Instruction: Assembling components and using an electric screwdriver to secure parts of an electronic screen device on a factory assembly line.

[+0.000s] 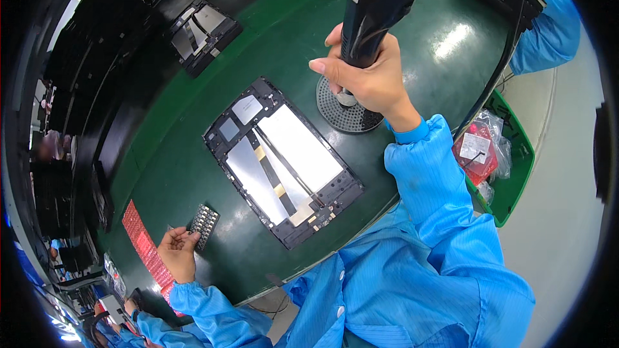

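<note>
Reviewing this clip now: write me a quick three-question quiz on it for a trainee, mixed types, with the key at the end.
1. Short answer: what lies at the fingertips of the left hand?
2. True or false: the opened tablet chassis lies on the green tabletop, apart from both hands.
3. Multiple choice: the right hand is gripping
A) a pair of tweezers
B) a black handheld device
C) a roll of tape

Key:
1. A small dark sheet bearing rows of pale pieces.
2. True.
3. B
</note>
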